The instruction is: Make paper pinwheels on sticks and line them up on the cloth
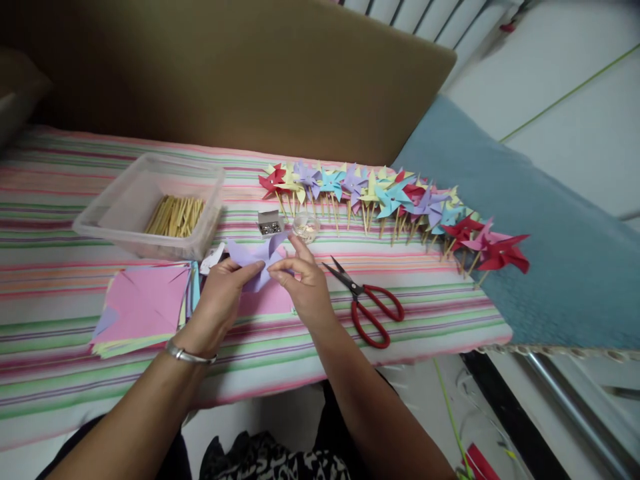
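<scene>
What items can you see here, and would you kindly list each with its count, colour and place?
Purple paper: one, purple, between both hands
Pink paper: one visible, pink, under the hands
Paper stack: one, mixed colours, left
Tub: one, clear, back left
Sticks: many, tan, in the tub
Box: one, grey, behind the hands
Dish: one, clear, right of the box
Scissors: one pair, red and black, right of the hands
Pinwheels: many, overlapping, mixed colours, back right
Tablecloth: one, striped, under everything listed above
Board: one, brown, behind
Blue cover: one, blue, far right
Bracelet: one, silver, left wrist
Left hand: one, pinching the purple paper
Right hand: one, pinching it too
</scene>
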Tool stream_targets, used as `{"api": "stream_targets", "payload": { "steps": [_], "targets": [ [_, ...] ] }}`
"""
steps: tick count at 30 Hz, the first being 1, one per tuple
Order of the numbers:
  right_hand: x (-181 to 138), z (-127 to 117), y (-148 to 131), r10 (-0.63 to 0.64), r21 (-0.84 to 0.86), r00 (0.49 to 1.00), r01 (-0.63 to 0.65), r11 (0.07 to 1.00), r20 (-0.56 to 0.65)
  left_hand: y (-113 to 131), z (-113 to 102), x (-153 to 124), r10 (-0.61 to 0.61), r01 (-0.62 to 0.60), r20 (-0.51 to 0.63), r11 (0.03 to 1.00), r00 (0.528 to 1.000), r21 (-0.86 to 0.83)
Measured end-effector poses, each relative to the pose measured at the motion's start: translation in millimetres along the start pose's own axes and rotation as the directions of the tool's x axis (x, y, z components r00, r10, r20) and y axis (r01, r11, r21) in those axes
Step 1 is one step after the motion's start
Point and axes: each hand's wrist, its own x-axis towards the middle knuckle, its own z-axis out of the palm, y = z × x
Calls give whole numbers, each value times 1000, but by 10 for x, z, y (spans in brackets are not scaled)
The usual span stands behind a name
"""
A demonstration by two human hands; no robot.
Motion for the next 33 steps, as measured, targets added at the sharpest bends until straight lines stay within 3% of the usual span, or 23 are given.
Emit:
{"api": "stream_targets", "payload": {
  "steps": [12, 26, 33],
  "targets": [
    [16, 7, 14, 80, -35, 997, -80, 996, -2, -9, 5, -32, -20, 19, 56, 1000, 998, 11],
    [13, -7, 34, -29, -37, 1000, 29, 999, 12, -29, 9, -33, -10, 9, 40, 999, 999, 31],
    [2, -2, 3, 2, -42, 1000, -2, 999, 2, -15, 12, -48, -3, 0, 70, 999, 998, 39]
  ]
}}
